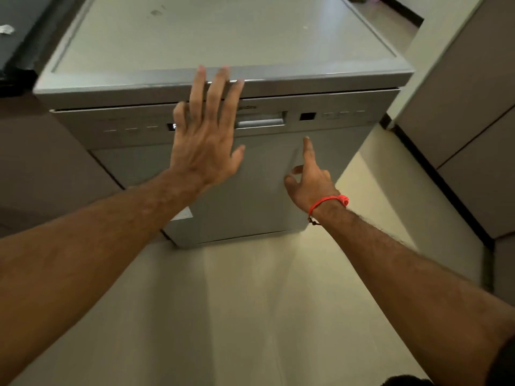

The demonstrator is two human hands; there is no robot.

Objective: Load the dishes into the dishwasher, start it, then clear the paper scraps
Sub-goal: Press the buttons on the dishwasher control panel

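A grey free-standing dishwasher (pixel 250 190) stands in front of me with its door closed. My left hand (pixel 206 135) lies flat with straight fingers over the top of the door, its fingertips at the front edge of the top panel. My right hand (pixel 309 176) hovers in front of the door lower right, index finger stretched up toward the control strip (pixel 334 115), the other fingers curled and holding nothing. A lit display (pixel 170 126) shows beside my left hand, and the recessed door handle (pixel 262 122) sits between the two hands. A crumpled paper scrap (pixel 5 29) lies on the dark counter at far left.
A dark counter (pixel 19 51) adjoins the dishwasher on the left, with cabinet fronts (pixel 41 168) below it. Grey cabinet doors (pixel 459 121) stand to the right. Pale tiled floor (pixel 250 302) stretches between me and the machine.
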